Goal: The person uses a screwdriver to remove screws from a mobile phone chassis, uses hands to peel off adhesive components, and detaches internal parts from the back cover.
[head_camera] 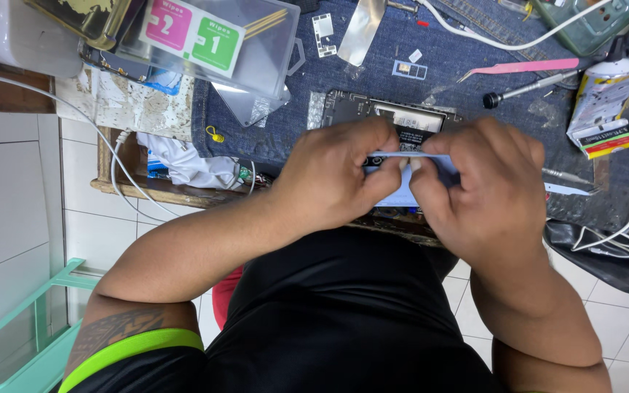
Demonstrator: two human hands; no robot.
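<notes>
black shirt (343, 320) — lime-green sleeve trim (129, 349), dark tattoo (114, 327) above it.

On the worktop lie pink plastic tweezers (520, 68), a black-tipped metal screwdriver (529, 90) and a clear plastic box (256, 58).

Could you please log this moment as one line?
left hand: pinching thin pale-blue strip | right hand: pinching it too | beneath: opened black phone

Both forearms angle inward; the left hand (333, 178) and right hand (485, 185) meet, fingers (387, 182) curled and pinched together.
</notes>
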